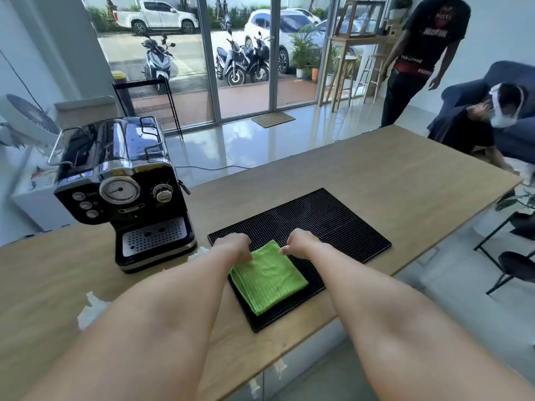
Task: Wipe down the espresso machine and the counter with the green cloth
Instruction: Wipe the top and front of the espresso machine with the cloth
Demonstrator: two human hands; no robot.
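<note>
Folded green cloth lies flat on near-left part of black rubber bar mat, on wooden counter. Left hand at cloth's far-left edge, fingers curled down onto it; real grip or not, cannot tell. Right hand at cloth's far corner, fingers curled under, thumb tip at the edge; hold unclear. Black-and-chrome espresso machine stands left of mat. Crumpled white tissue near left on counter.
</note>
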